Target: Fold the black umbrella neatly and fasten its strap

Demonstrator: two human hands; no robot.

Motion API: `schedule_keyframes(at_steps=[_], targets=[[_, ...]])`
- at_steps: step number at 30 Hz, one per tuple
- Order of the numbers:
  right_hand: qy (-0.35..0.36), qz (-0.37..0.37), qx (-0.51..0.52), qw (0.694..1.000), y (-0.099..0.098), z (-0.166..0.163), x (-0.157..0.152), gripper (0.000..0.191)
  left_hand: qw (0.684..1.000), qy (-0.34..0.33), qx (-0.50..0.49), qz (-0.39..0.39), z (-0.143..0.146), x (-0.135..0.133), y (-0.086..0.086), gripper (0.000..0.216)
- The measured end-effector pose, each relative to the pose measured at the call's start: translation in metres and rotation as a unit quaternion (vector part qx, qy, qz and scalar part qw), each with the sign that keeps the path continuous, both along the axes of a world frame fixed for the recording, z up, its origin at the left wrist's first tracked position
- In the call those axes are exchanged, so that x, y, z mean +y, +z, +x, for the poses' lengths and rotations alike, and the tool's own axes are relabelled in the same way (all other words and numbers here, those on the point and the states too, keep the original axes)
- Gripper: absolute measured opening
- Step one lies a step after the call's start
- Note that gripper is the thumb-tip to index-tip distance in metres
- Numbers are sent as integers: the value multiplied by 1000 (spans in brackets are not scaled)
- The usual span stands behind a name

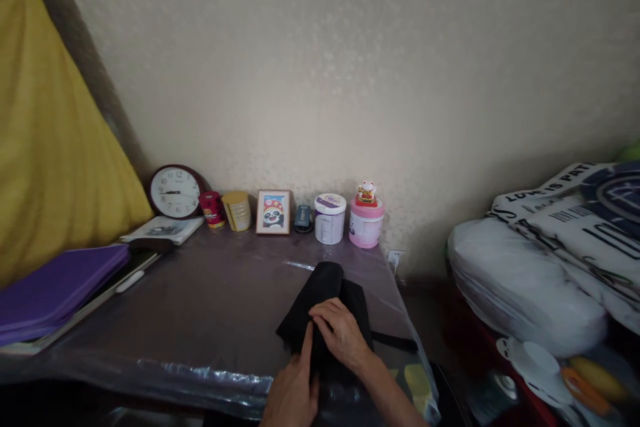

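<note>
Black fabric item, head view: lies folded on the plastic-covered table, beneath and just beyond both hands. Its long axis appears to run away from the person, toward the wall. Right hand is farther forward, fingers bent over the cloth; left hand is nearer the table's front edge, index finger extended toward the right fingertips. Whether either pinches the cloth cannot be told. Dark strap extends rightward.
</note>
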State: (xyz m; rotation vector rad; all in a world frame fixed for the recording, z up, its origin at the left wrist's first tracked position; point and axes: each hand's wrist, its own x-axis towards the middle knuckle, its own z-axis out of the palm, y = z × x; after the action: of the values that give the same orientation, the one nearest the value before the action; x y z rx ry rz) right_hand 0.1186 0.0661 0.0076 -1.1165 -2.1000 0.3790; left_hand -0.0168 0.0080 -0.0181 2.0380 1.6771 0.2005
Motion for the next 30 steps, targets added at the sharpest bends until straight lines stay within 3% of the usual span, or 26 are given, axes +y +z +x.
schedule_keyframes(at_steps=[4,9,12,14,16,19,22,24,27,30], targets=[[-19,26,-57,998,-11,9,28,27,1000,3,-7,6,0,-1,-4,70],[-119,17,-109,987,-20,18,87,31,1000,15,7,-22,2,0,1,70],[-192,-5,-119,974,-18,28,105,32,999,22,-3,-33,1,1,5,72],[-235,0,-97,967,-13,34,103,32,999,21,-16,-30,1,1,7,73],[-218,38,-54,974,-7,34,87,31,999,20,-22,-31,0,2,7,73],[-87,82,-9,993,-1,19,51,29,999,9,-15,-36,-1,4,8,75],[43,47,-61,996,-5,1,29,23,999,5,-11,-45,0,4,9,75],[25,36,-84,996,-9,-5,32,27,999,15,-11,-48,1,4,10,75],[-78,30,-74,994,-14,3,57,29,998,34,-17,-43,0,4,9,76],[-147,15,29,989,-14,24,75,29,995,44,-77,-47,-6,8,7,75]])
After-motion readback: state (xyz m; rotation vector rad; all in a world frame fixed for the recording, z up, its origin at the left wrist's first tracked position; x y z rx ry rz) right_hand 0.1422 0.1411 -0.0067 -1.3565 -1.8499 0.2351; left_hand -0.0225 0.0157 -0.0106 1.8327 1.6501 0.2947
